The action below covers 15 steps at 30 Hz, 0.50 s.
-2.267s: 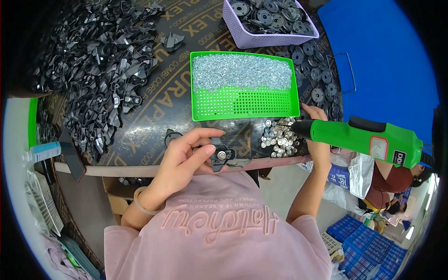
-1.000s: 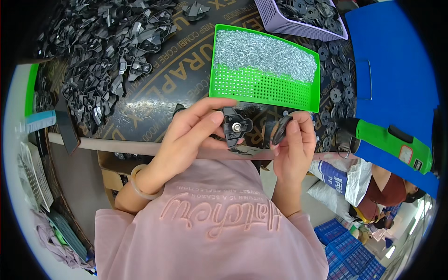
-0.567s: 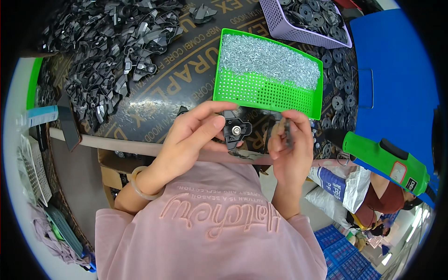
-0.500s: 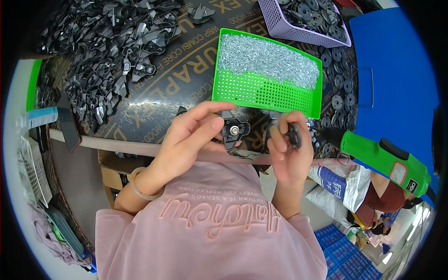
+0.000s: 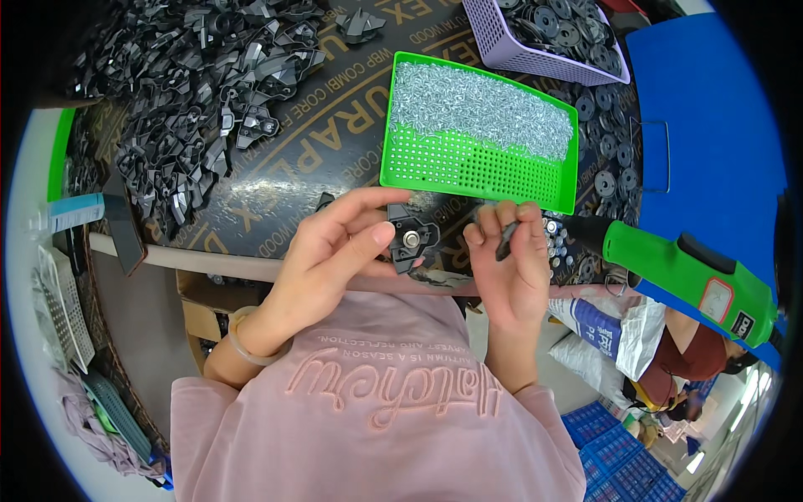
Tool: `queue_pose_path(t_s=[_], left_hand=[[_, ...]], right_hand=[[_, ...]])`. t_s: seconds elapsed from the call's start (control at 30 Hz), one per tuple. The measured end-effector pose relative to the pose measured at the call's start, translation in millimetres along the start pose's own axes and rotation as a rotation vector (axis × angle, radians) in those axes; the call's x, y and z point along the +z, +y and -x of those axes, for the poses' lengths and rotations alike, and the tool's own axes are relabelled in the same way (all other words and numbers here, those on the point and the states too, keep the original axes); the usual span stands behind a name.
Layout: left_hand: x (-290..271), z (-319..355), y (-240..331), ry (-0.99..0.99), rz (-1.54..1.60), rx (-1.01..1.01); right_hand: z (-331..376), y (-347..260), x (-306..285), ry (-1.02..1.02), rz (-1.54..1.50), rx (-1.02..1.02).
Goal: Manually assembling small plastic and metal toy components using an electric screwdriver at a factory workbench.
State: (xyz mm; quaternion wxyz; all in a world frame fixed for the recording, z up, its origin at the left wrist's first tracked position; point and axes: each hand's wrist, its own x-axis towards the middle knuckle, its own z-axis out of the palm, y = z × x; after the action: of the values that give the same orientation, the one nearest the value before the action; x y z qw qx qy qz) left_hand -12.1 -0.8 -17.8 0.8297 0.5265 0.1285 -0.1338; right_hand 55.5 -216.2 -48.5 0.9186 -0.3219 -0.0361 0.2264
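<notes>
My left hand [image 5: 322, 261] is closed on a black angular plastic part [image 5: 425, 235], pinched along its left side. A round metal bushing [image 5: 411, 239] sits in the middle of that part. To the right, my right hand [image 5: 516, 280] has its fingers curled round a small black disc [image 5: 506, 241], which shows nearly edge-on. The disc and the part are apart. Beside my right hand lie several small metal pieces [image 5: 555, 243] at the table edge. A green electric screwdriver [image 5: 686, 280] lies to their right, its dark tip pointing toward my right hand.
A green perforated tray [image 5: 502, 177] of small silvery screws stands beyond my hands. Black plastic parts [image 5: 209, 100] are heaped at the far left. A purple basket [image 5: 527, 63] of black discs stands at the far right, with loose discs [image 5: 604, 182] below it. Blue surface [image 5: 703, 125] at right.
My right hand has moved a little left, and its disc has turned more edge-on. My left hand has shifted slightly left with the plastic part.
</notes>
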Motion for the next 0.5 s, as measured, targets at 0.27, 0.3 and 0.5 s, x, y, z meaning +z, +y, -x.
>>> queue_pose_path(t_s=[0.27,0.3,0.5], left_hand=[[1,-1,1,-0.018,-0.018,0.029],[1,-1,2,-0.007,-0.020,0.021],[7,-4,5,-0.025,-0.010,0.023]], right_hand=[[1,0,11,0.214,0.290,-0.106],[0,0,10,0.212,0.288,-0.110],[-3,-10,13,0.369,0.459,-0.093]])
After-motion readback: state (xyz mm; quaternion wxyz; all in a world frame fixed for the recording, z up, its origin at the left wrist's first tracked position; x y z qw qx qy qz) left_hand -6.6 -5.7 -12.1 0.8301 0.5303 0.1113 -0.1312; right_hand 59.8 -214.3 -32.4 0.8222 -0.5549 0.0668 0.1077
